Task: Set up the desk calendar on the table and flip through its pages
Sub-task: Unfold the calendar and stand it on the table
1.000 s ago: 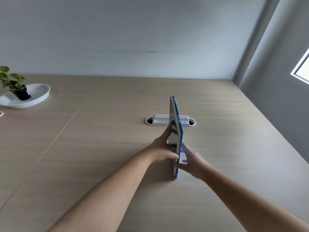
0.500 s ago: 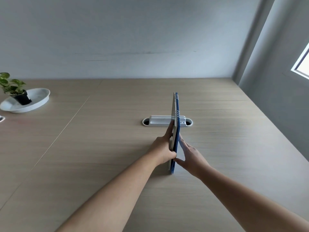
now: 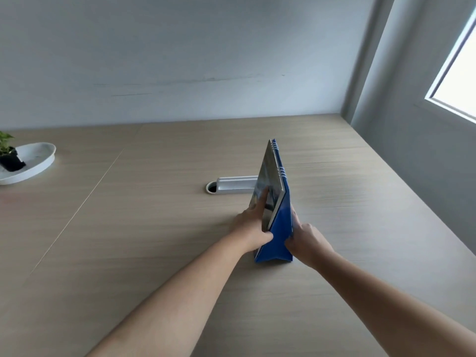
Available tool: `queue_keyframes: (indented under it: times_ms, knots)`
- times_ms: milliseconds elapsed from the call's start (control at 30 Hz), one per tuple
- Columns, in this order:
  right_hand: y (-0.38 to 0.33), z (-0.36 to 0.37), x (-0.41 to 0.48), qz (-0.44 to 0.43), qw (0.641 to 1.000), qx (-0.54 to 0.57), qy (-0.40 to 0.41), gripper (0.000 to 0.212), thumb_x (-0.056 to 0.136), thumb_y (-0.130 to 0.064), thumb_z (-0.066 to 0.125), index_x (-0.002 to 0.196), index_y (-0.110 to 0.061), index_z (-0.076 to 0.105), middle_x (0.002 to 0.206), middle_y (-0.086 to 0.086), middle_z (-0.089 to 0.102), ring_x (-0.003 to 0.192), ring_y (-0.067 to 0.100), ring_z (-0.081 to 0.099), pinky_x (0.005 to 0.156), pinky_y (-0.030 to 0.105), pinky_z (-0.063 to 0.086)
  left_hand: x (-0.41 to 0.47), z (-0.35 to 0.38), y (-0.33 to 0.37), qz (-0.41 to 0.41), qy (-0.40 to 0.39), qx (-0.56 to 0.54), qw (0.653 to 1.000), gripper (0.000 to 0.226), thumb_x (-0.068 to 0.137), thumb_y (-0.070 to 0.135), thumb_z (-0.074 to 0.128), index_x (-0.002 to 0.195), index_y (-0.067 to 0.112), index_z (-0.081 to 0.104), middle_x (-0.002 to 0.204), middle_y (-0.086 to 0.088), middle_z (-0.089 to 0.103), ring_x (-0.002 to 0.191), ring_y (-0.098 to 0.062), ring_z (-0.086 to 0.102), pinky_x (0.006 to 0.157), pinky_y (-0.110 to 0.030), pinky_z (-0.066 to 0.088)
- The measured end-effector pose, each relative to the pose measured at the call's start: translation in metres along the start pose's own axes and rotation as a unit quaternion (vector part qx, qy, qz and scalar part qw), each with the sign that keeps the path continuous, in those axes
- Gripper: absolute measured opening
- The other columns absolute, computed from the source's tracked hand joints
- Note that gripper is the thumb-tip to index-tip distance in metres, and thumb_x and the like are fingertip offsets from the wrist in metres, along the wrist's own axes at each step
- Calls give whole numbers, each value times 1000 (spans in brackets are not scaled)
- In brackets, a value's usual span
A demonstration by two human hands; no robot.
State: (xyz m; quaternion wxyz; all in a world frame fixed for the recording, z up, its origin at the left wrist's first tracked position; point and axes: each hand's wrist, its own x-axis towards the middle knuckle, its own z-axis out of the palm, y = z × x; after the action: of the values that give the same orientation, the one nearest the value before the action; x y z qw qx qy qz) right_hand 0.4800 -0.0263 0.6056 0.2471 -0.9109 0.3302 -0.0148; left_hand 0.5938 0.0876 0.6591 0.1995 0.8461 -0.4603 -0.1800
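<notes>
A blue desk calendar [image 3: 279,233] with white spiral rings along its top stands on the light wooden table [image 3: 154,240], its base spread into a tent shape seen end-on. My left hand [image 3: 251,228] grips its left face, fingers on the glossy printed page and thumb at the near edge. My right hand [image 3: 306,240] holds the blue right panel near the bottom. The pages' print faces left and is hard to read.
A white cable grommet [image 3: 233,188] is set into the table just behind the calendar. At the far left, a white dish [image 3: 33,161] holds a small potted plant [image 3: 7,153]. A wall runs along the table's back and right edges, with a window at right.
The calendar was a closed flat board held upright on its edge; now its base is spread apart into a tent shape. Both hands stayed on its sides.
</notes>
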Motion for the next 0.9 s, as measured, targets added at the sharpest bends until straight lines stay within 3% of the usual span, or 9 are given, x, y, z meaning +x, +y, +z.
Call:
queue_keyframes:
  times_ms: [100,200,300,433,533,633,733,800,900]
  knots:
    - [9,1,2,-9,1000,-21,1,82,82,-17,41,144,-39,-7,96,12,68,63,24,65,59,41,59,4,10,2,0,-16,-51,999,122,71,27,71,143,48,-26,143,-4,47,103,-23,62,70,-31,53]
    - [9,-1,-2,2,1000,-7,-4,81,85,-15,40,145,-37,-8,92,16,68,70,27,66,66,42,59,7,14,5,-15,12,-48,999,118,75,22,68,146,43,-24,135,-6,55,99,-24,65,75,-36,57]
    - [12,-7,0,5,1000,10,0,84,84,-12,39,144,-43,-12,90,19,67,74,30,66,69,45,59,7,14,3,-27,28,-19,999,116,76,20,65,147,43,-24,129,-7,59,91,-26,66,72,-37,57]
    - [18,-17,9,6,1000,22,-15,78,85,-13,37,141,-51,-2,90,17,66,71,28,64,65,41,58,8,18,3,-36,38,26,998,110,81,22,62,150,32,-24,153,-7,37,78,-21,58,52,-25,42]
    - [18,-18,9,-3,1000,11,-26,63,90,-23,39,142,-44,12,88,14,66,74,28,62,67,39,53,5,25,2,-35,37,-21,998,109,82,26,64,152,29,-20,161,-2,19,110,-28,60,74,-32,51]
    - [26,-10,-8,30,999,10,36,41,90,-38,44,129,-26,44,83,10,68,73,26,62,63,34,49,2,12,-28,-34,-20,-133,990,103,76,29,73,153,37,4,154,-1,35,125,-24,54,102,-36,47]
    - [29,8,-38,19,1000,-4,25,28,89,-38,46,91,-18,65,77,8,71,71,25,66,60,29,46,6,-13,-76,-150,28,-221,963,67,80,22,69,141,31,42,140,-5,53,106,-20,60,90,-33,50]
    - [18,18,-50,-12,1000,28,-2,27,89,-36,48,102,-20,66,84,2,74,75,18,68,65,26,49,21,-28,-91,-181,67,-219,956,54,82,15,67,134,23,53,137,-7,56,108,-22,58,85,-29,45]
    - [-12,17,-46,-28,993,116,24,47,90,-38,49,133,-21,48,114,-1,70,94,9,67,82,24,52,53,-49,-74,-152,70,-281,945,53,84,14,67,135,18,52,138,-6,54,123,-22,53,97,-31,40]
